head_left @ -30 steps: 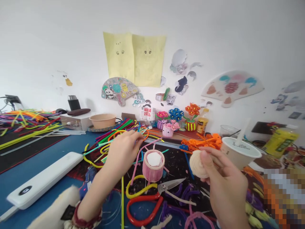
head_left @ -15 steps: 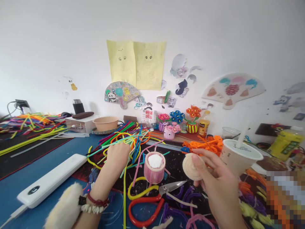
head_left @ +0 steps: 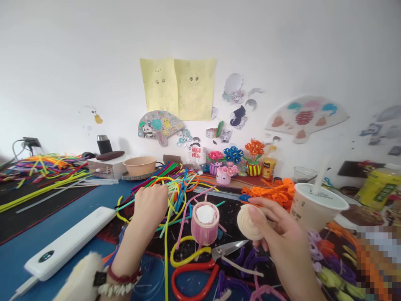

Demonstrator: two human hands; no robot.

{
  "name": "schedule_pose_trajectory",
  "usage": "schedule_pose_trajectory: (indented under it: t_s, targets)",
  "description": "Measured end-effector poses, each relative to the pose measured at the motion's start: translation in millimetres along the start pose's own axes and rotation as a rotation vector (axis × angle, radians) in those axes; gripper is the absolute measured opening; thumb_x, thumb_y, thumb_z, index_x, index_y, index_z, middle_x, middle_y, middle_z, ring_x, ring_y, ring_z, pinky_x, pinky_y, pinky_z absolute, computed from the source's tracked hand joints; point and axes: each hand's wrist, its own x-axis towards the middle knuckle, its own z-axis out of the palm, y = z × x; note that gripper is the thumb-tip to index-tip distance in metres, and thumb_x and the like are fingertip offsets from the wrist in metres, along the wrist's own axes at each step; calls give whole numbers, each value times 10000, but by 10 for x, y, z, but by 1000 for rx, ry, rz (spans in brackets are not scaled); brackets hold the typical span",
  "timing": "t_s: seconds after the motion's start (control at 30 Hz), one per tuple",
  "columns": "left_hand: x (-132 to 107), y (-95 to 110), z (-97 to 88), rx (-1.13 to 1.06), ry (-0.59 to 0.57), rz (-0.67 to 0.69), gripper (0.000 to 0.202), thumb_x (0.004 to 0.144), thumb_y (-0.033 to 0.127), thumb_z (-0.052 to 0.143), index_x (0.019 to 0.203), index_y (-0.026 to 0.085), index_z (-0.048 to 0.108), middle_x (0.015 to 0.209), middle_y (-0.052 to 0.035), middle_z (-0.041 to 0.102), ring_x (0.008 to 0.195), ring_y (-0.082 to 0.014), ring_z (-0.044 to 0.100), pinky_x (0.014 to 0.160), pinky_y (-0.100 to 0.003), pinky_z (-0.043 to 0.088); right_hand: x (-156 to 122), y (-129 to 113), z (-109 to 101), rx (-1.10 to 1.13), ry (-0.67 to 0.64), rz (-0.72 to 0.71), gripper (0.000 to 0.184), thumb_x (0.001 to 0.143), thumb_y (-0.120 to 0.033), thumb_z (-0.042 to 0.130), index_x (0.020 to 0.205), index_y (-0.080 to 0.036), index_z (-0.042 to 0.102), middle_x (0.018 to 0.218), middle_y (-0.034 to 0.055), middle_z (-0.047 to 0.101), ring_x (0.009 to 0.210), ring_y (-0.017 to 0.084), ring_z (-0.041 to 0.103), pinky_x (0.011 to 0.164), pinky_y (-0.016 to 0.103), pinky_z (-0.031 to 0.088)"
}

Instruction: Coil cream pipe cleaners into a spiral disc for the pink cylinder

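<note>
My left hand [head_left: 151, 205] reaches into a heap of coloured pipe cleaners [head_left: 175, 184] at the middle of the table, fingers closed among the strands; which strand it grips I cannot make out. My right hand [head_left: 278, 234] holds up a beige coiled pipe-cleaner disc [head_left: 247, 221], thumb pressed on its face. Between the hands stands a small pink pot [head_left: 205, 217] wrapped in pink pipe cleaner, with white filling on top. Scissors [head_left: 200, 263] with red and yellow handles lie just in front of it.
A white flat device [head_left: 67, 244] lies at the left on the blue mat. A lidded cup with a straw [head_left: 316, 205] stands at the right beside orange pipe cleaners [head_left: 272, 190]. Small flower pots [head_left: 233, 161], a beige bowl [head_left: 140, 165] and more pipe cleaners [head_left: 40, 163] line the back.
My left hand drew back from the far part of the heap toward the left and nearer me. My right hand with the disc shifted slightly left.
</note>
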Motion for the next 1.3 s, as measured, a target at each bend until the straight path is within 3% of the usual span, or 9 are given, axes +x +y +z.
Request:
schedule_pose_trajectory:
  t_s: [0.1, 0.2, 0.27, 0.33, 0.4, 0.5, 0.6, 0.83, 1.3]
  targets:
    - [-89, -35, -151, -46, 119, -55, 352, 958, 142, 359, 842, 114, 691, 873, -195, 751, 870, -388, 730, 795, -488, 486, -26, 3, 50, 36, -15, 7, 418, 715, -502, 791, 992, -194, 735, 684, 18, 720, 396, 112, 546, 315, 188, 425]
    - [-135, 14, -235, -140, 204, -71, 322, 975, 237, 374, 846, 162, 660, 874, -134, 757, 846, -344, 728, 738, -416, 478, -53, 25, 97, 54, -7, -19, 371, 742, -489, 777, 985, -210, 759, 692, 24, 737, 522, 163, 653, 410, 207, 504]
    - [-147, 83, -248, -346, 237, 65, 287, 983, 307, 409, 862, 201, 646, 848, -56, 748, 798, -252, 713, 695, -330, 468, -54, 49, 107, 42, -46, -37, 328, 741, -477, 788, 942, -218, 780, 742, 41, 769, 647, 196, 716, 539, 230, 566]
    - [-170, 155, -243, -646, 263, 319, 248, 973, 315, 454, 833, 213, 632, 808, -4, 721, 752, -182, 673, 681, -273, 451, -39, 68, 98, 32, -97, -50, 293, 741, -470, 796, 890, -219, 791, 798, 57, 792, 707, 207, 734, 615, 244, 581]
    - [-214, 207, -241, -860, 286, 556, 216, 960, 278, 493, 798, 207, 617, 788, 15, 696, 743, -152, 634, 707, -256, 432, -16, 76, 78, 27, -148, -53, 273, 747, -465, 798, 847, -211, 789, 805, 66, 794, 704, 206, 730, 614, 246, 576]
    - [-293, 227, -252, -892, 306, 707, 191, 956, 231, 519, 785, 209, 602, 763, 41, 669, 711, -129, 582, 724, -260, 390, 10, 66, 58, 40, -197, -23, 278, 738, -464, 810, 818, -200, 774, 757, 61, 775, 642, 182, 695, 519, 214, 534]
    - [-332, 207, -253, -871, 292, 744, 198, 952, 201, 514, 767, 206, 584, 738, 47, 643, 678, -123, 542, 704, -273, 361, 5, 32, 75, 119, -149, 4, 290, 731, -467, 816, 801, -192, 751, 701, 43, 737, 588, 157, 646, 453, 195, 496]
    - [-294, 210, -231, -832, 248, 760, 208, 962, 208, 499, 772, 206, 584, 748, 40, 631, 680, -130, 521, 700, -289, 348, -66, -118, 157, 337, -53, 73, 321, 691, -449, 853, 827, -188, 724, 708, 14, 708, 607, 135, 619, 486, 193, 533]
    - [-305, 208, -223, -896, 244, 754, 207, 980, 231, 482, 804, 205, 589, 769, 25, 638, 712, -142, 541, 734, -295, 364, -79, -134, 159, 341, -142, 86, 323, 720, -453, 832, 817, -184, 683, 700, 3, 677, 610, 132, 609, 493, 195, 520]
